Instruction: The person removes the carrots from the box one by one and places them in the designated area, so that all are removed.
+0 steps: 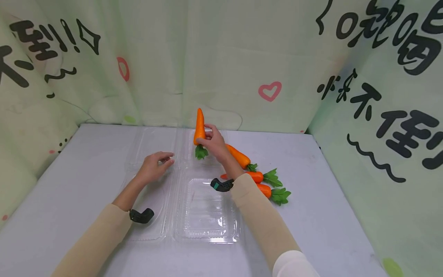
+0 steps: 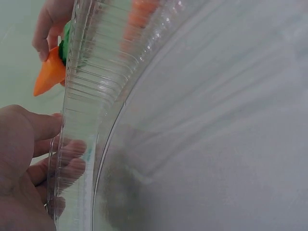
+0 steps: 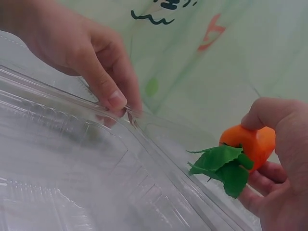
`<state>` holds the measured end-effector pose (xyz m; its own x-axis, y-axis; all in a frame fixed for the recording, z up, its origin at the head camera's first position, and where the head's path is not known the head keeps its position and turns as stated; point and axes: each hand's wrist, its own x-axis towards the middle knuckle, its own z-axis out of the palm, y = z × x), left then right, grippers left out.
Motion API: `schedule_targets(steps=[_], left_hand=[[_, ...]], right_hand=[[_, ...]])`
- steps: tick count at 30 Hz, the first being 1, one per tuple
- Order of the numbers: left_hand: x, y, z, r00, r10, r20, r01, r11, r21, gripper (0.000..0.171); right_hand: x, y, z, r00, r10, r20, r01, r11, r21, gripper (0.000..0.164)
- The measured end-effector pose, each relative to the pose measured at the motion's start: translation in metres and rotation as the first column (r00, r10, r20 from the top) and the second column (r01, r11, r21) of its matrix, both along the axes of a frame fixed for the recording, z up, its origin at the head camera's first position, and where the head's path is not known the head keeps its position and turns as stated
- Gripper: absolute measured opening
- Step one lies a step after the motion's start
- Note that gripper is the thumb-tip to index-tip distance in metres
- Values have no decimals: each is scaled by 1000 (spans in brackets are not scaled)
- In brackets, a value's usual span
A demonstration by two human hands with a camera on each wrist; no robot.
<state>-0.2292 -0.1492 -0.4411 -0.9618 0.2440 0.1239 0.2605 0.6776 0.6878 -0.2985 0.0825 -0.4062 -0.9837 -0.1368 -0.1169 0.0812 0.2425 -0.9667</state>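
My right hand [image 1: 215, 144] holds a carrot [image 1: 199, 125] near its leafy end, with the orange tip pointing up and away and the green leaves [image 3: 224, 168] hanging below. The carrot is over the far part of a clear plastic clamshell box [image 1: 207, 234], which lies opened out on the table. At the fold between the box's two halves, my left hand [image 1: 154, 167] pinches the clear rim between thumb and fingers. Some of its fingers [image 2: 72, 168] show through the plastic. Beside the box on the right lie three more carrots [image 1: 238, 157], partly covered by my right forearm.
The white table [image 1: 322, 231] extends around the box on both sides. A pale green curtain [image 1: 221, 57] with dark lettering and pink hearts encloses its back and sides. Each wrist wears a black camera band [image 1: 142, 216].
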Motion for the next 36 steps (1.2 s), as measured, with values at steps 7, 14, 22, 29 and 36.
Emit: schedule_targets(steps=[7,14,22,29,36], left_hand=[[1,0,1,1000,-12,-8,12,1000,5,37],[0,0,0,1000,-16,-8,16,1000,-3,37],[-1,-1,-1,1000,-17,-2,17,1000,-4,37],[-3,-1,-1,1000,-18,-2,18,1000,-16,37],[-1,-1,-1,1000,-20,5,20,1000,-5,38]], right_hand=[[4,2,4,1000,-6,-14,6,1000,-3,61],[8,7,7,999,-4,-43,4,1000,-13,60],[11,14,10,999,19,-49,-19,1000,13,60],[15,15,14,994,49,-94,-38,993,111,60],[18,18,15,993,39,-112,-25,993,118,58]])
